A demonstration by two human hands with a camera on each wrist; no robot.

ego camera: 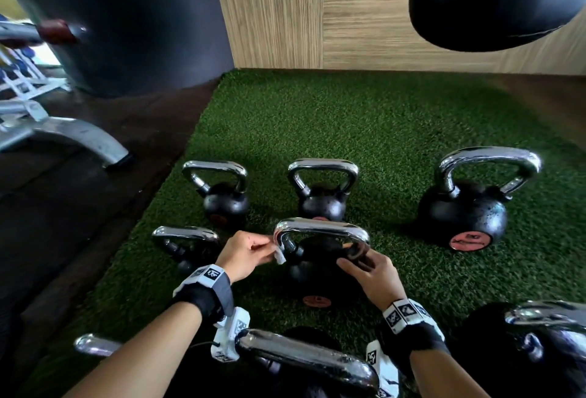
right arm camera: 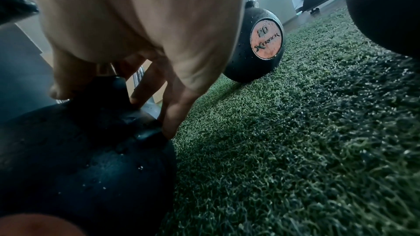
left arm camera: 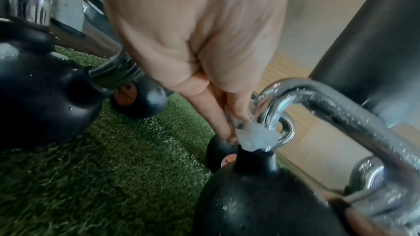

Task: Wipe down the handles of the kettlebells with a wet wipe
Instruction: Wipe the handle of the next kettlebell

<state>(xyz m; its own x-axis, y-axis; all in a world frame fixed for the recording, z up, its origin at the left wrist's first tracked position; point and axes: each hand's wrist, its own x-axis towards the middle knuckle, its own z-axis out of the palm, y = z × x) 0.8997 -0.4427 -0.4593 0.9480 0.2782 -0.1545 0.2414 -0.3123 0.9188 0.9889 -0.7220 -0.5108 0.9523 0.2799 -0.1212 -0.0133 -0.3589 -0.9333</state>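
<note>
Seven kettlebells with chrome handles show on the green turf mat [ego camera: 396, 118]: three in a far row, two in the middle row, two partly cut off at the near edge. The left hand [ego camera: 244, 253] pinches one small white wet wipe [ego camera: 280, 257] between curled fingertips [left arm camera: 223, 128] and holds it against the left bend of the handle [ego camera: 320, 227] of the middle kettlebell [ego camera: 312, 258]. The right hand [ego camera: 371, 274] curls its fingers [right arm camera: 172, 114] round the right leg of that same handle, where it meets the black body.
</note>
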